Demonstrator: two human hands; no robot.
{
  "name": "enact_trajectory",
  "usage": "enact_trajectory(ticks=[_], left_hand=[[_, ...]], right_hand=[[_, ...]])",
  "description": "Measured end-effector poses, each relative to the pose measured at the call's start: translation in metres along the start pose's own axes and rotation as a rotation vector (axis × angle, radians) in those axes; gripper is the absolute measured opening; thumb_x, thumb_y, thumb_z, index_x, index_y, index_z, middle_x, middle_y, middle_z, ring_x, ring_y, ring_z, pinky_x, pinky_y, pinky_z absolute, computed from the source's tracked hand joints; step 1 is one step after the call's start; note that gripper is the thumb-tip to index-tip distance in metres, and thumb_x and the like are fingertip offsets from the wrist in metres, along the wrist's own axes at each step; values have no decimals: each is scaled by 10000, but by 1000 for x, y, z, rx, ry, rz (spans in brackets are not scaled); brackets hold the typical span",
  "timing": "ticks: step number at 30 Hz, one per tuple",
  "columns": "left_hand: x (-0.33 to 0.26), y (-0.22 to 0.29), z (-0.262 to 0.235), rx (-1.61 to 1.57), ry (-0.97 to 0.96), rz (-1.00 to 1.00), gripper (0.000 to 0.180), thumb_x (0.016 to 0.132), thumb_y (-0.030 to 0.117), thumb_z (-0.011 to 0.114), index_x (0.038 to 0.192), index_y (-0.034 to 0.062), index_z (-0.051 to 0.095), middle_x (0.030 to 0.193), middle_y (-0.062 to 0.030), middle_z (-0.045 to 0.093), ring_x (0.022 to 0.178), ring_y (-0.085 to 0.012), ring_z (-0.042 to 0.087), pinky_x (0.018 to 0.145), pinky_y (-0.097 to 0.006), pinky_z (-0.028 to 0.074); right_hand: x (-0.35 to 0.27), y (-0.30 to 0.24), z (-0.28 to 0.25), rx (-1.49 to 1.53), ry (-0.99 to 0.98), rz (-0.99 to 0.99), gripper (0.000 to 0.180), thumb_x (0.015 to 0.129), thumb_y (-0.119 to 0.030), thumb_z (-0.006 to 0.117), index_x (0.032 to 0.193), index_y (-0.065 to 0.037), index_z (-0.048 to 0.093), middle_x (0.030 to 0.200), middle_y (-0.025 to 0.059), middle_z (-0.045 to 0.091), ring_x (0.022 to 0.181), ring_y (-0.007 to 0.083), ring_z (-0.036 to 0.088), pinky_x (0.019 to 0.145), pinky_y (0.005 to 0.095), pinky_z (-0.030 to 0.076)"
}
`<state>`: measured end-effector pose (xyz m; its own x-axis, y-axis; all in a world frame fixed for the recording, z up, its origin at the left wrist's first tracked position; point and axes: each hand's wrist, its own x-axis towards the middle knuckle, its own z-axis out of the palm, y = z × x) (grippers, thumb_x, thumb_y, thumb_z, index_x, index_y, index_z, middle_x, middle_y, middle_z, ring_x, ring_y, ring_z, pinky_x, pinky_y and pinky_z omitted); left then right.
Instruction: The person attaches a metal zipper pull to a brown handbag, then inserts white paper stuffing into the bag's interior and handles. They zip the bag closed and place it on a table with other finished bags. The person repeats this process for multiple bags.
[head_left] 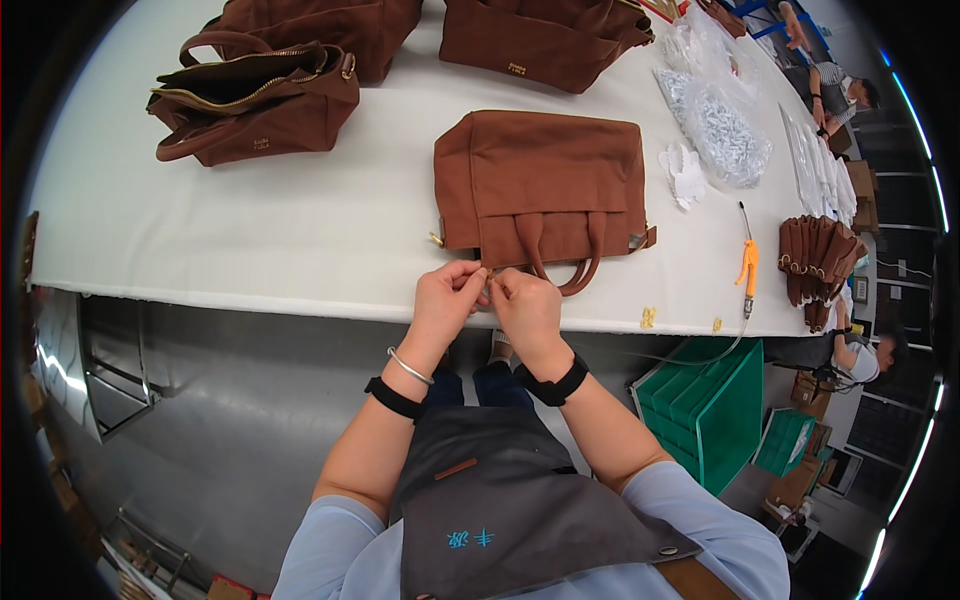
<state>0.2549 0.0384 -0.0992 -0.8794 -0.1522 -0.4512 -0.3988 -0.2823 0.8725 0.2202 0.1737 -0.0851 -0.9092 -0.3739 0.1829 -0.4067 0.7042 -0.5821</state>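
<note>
A brown handbag [560, 170] lies flat on the white table in front of me, its opening and looped handles toward me. At the near edge of that bag, my left hand [447, 303] is closed, thumb and fingertips pinched together. My right hand [530, 308] is pinched the same way right beside it, fingertips almost meeting the left ones. Whatever sits between the fingertips is small and mostly hidden. One bag handle [578, 278] hangs just past the right hand.
More brown bags stand at the far side, one with an open zipper [255, 105]. To the right are an orange air gun [748, 262] on a hose, clear plastic bags of small white pieces [735, 150] and stacked brown parts [820, 255]. A green crate [700, 410] sits below the table; other people work farther right.
</note>
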Motion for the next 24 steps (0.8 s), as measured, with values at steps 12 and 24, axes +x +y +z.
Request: enact_trajectory(ticks=[12,24], left_hand=[[2,-4,-2,21,40,57,233,962,173,647,1070,-27,691,764,-30,695,647,-70,641,532,-199,463],[4,-22,2,-11,80,67,177,949,131,654,986,-33,708,679,-42,663,534,-72,569,465,-220,443]], right_hand=[[4,-1,7,5,21,-27,149,830,-113,652,702,-64,593,653,137,618,628,326,636,564,433,492],[-3,11,0,-158,-147,-134,176,889,-166,582,758,-55,617,725,133,638,693,338,646,603,444,517]])
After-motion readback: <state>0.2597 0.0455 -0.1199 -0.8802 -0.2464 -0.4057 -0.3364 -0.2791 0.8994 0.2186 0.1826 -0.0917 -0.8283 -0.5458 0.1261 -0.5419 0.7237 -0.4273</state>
